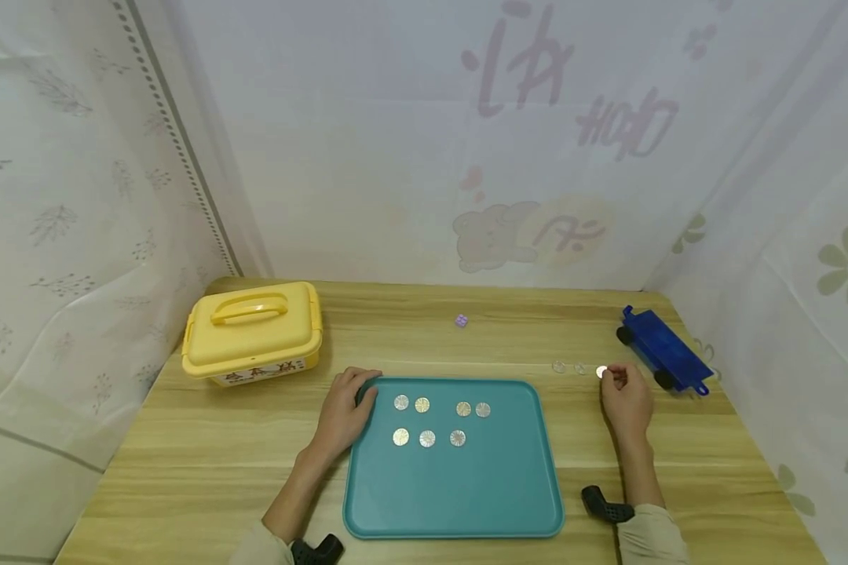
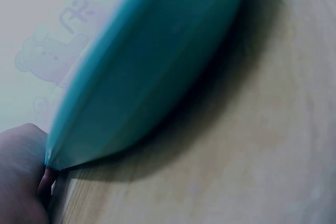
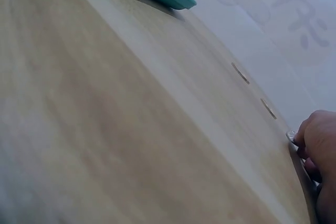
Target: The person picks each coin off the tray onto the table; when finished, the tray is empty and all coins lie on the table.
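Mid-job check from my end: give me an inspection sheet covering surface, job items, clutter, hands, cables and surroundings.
Surface: wood-grain table with a teal tray near its front.
Job items: seven coins lie in two rows on the tray; two coins lie on the table, left of the right hand.
Clutter: yellow box, lid on, at the left; small purple cube beyond the tray; blue cart at the right.
Left hand: at the tray's far-left corner, touching; whether it grips the rim is unclear.
Right hand: pinches another coin.
Cables: nothing seen.
Surroundings: printed pale cloth behind and on both sides.
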{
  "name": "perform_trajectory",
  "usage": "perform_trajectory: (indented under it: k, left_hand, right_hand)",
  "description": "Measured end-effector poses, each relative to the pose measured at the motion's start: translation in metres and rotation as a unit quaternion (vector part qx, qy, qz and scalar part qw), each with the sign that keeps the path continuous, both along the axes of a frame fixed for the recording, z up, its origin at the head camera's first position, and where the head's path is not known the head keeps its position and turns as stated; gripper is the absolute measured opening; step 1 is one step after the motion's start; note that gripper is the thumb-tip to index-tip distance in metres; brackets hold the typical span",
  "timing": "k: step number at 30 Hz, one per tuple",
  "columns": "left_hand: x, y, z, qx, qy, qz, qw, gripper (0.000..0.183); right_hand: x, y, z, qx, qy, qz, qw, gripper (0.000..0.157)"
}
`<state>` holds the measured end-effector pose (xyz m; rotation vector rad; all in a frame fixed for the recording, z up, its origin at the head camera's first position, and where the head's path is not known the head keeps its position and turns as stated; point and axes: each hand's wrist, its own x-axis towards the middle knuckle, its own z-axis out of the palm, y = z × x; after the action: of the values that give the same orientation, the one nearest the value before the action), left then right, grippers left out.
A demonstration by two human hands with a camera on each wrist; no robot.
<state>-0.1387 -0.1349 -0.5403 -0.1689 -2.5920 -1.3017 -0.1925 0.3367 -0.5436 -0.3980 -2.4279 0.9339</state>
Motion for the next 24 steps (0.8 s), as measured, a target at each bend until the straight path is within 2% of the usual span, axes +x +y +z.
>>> perform_trajectory:
  k: [5, 24]
  left_hand:
    - [0.0009, -0.0002, 0.0001, -0.004, 0.004, 0.001, 1.0, 0.025]
    - [0.0009, 0.0005, -0.0002, -0.006, 0.01, 0.003, 0.9999, 0.026]
  right_hand:
    - [0.0012, -0.0021, -0.0004, 0.03, 0.004, 0.006, 1.0, 0.016]
    - [0.001, -0.0021, -0.0009, 0.04, 0.001, 0.009, 0.999, 0.016]
